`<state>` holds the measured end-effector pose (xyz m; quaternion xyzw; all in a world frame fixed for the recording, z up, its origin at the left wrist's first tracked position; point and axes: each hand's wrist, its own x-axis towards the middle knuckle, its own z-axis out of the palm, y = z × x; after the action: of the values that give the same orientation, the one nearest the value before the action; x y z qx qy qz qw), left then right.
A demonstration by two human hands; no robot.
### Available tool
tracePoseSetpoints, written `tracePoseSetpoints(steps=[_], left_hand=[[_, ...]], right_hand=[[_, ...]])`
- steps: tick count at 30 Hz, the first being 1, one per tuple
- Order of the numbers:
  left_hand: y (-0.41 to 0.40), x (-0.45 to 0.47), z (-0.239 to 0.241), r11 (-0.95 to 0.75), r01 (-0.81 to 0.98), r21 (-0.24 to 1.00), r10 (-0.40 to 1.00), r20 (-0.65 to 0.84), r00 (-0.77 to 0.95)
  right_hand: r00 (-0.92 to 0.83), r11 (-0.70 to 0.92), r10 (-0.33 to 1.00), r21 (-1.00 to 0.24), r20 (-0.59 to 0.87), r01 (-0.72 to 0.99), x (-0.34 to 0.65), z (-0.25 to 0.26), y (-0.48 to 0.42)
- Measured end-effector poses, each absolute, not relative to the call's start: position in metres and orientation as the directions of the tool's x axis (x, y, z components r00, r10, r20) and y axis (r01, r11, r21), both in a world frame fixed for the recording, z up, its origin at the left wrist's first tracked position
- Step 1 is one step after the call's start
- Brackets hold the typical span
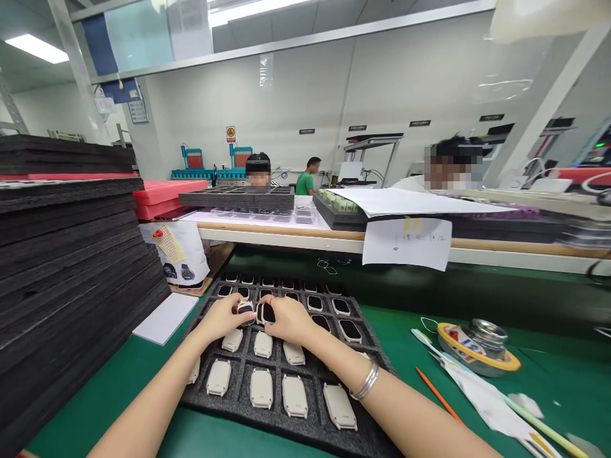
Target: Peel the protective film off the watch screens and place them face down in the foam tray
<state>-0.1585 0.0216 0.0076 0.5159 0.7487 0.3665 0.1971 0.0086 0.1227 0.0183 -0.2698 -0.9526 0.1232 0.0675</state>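
A black foam tray (286, 432) lies in front of me, its pockets filled with pale smartwatch cases. My left hand (223, 318) is closed around the edge of one watch case (246, 308), dark face up, in the middle of the tray. Beside it, my right hand (291, 321) pinches another watch case (268, 313) between thumb and fingers. I cannot tell whether either case is lifted clear of its pocket. In the near rows the cases, such as one pale case (261, 388), lie back side up. Farther rows show dark screens, like the screened watch (351, 330) at right.
Tall stacked black foam trays (71, 273) rise at left, near a white pad (165, 318). On the green mat at right are a tape roll (449, 343) around a metal-topped jar (487, 334) and an orange stick (436, 394). A loaded shelf (334, 240) crosses ahead; several people are beyond.
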Motion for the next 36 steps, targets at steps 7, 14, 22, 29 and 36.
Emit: tracePoseSetpoints(steps=[7,14,22,29,36], left_hand=[[-0.005,-0.106,0.040,-0.053,-0.035,0.998,0.893,0.031,-0.449],[-0.026,-0.051,0.035,0.056,-0.663,0.747,0.885,-0.344,-0.313],[-0.027,-0.037,0.009,0.266,-0.771,0.579,0.917,-0.400,0.016],[-0.032,-0.033,0.004,0.189,-0.607,0.772,0.946,-0.308,-0.097],[-0.037,-0.030,0.014,0.278,-0.689,0.669,0.955,-0.269,0.124]], right_hand=[[-0.780,0.758,0.581,-0.504,0.233,0.414,0.066,0.032,0.095],[-0.676,0.838,0.458,-0.534,0.577,0.113,0.118,0.028,0.056],[-0.793,0.841,0.412,-0.522,0.449,0.142,0.115,0.024,0.050],[-0.815,0.760,0.436,-0.641,0.383,0.105,0.107,-0.001,0.052],[-0.760,0.628,0.450,-0.771,0.469,-0.103,0.107,-0.004,0.057]])
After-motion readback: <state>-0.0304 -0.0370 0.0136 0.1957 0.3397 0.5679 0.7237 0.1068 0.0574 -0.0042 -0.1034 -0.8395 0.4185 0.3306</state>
